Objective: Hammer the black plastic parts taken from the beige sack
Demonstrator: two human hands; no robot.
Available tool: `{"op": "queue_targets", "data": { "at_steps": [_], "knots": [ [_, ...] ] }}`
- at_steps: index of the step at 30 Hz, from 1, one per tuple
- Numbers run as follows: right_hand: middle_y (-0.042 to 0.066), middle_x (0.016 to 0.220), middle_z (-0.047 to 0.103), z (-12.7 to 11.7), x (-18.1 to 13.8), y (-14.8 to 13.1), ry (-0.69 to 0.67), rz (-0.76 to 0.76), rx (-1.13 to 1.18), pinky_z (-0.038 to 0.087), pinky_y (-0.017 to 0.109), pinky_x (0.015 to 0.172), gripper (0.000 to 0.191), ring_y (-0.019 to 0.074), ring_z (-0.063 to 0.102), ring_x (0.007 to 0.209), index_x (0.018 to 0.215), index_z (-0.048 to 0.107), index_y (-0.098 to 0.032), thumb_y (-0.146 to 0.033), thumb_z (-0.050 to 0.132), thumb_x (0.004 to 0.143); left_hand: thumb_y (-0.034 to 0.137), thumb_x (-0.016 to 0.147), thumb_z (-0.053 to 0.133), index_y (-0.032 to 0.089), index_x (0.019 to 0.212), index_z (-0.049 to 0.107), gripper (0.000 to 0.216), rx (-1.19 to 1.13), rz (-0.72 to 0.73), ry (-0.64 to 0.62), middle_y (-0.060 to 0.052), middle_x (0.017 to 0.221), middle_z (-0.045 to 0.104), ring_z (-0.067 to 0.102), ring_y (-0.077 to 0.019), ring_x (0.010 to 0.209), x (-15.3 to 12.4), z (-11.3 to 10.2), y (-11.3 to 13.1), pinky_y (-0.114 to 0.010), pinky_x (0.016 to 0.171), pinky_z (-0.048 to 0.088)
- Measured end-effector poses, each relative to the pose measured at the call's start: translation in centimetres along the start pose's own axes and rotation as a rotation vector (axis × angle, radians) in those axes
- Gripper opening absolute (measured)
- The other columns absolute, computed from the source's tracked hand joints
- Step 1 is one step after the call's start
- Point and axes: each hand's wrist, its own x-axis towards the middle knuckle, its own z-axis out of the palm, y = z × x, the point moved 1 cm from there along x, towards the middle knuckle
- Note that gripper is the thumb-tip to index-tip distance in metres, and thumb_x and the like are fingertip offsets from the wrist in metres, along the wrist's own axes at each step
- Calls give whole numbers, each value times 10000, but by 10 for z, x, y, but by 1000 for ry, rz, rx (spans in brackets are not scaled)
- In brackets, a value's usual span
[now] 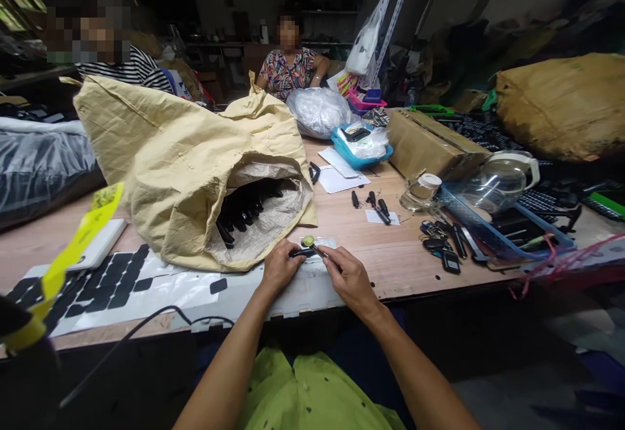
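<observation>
i see left hand (pixel 279 267) pinching small black part (pixel 301 253) at bench (pixel 400 260) edge, by open sack (pixel 195 176). right hand (pixel 347 277) closed on thin tool (pixel 317 248). my advice: steady part, keep tool tip centred.

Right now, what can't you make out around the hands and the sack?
Head view only:
- Small black part between left hand and right hand: fingers cover most of it, too small to identify.
- Green-topped tool above it: tip hidden by the right hand.
- Black pieces inside the tan sack: shaded, most hidden by the sack wall.
- Black cable: cut off at the table edge.
</observation>
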Motion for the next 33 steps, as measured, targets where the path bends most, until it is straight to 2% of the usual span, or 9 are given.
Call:
{"op": "queue_targets", "data": {
  "at_steps": [6, 12, 17, 22, 27, 33],
  "knots": [
    [30, 960, 716, 7, -5, 2, -61, 41, -101, 531, 254, 823, 344, 155, 668, 916, 1169, 694, -278, -194, 464, 927, 154, 784, 693, 211, 844, 711, 85, -20, 7, 8, -5, 860, 640, 610, -179, 864, 0, 0, 0, -286, 782, 455],
    [49, 996, 716, 1, -5, 5, 34, 44, -94, 536, 274, 854, 356, 165, 667, 942, 1204, 682, -263, -212, 443, 945, 154, 759, 692, 218, 840, 699, 103, -14, 16, 29, -4, 866, 645, 606, -182, 850, 0, 2, -2, -304, 802, 468],
    [20, 965, 716, 5, -8, 12, 4, 41, -201, 529, 242, 804, 357, 150, 667, 911, 1169, 696, -287, -175, 469, 917, 147, 755, 688, 212, 828, 689, 98, -17, 15, 38, -3, 854, 637, 605, -177, 840, 1, 3, -4, -295, 789, 463],
    [33, 1023, 703, -5, 11, 36, 96, 97, -332, 493, 245, 803, 350, 158, 644, 943, 1180, 687, -272, -184, 465, 924, 147, 748, 695, 203, 817, 676, 91, -12, -1, 21, -1, 836, 624, 592, -176, 820, 0, 0, -1, -295, 780, 452],
    [40, 870, 653, -16, 39, 73, 119, 203, -647, 397, 263, 693, 330, 180, 578, 842, 1117, 713, -273, -144, 541, 866, 182, 746, 701, 211, 857, 668, 120, 29, 29, 51, 2, 835, 612, 582, -175, 796, -3, 2, 1, -288, 742, 442],
    [48, 835, 600, -7, 42, 93, 173, 161, -785, 316, 285, 680, 285, 186, 501, 799, 1085, 704, -254, -155, 547, 869, 237, 784, 678, 226, 865, 677, 81, 56, 48, 36, -10, 854, 611, 591, -194, 851, -1, 3, -1, -300, 770, 441]
  ]
}}
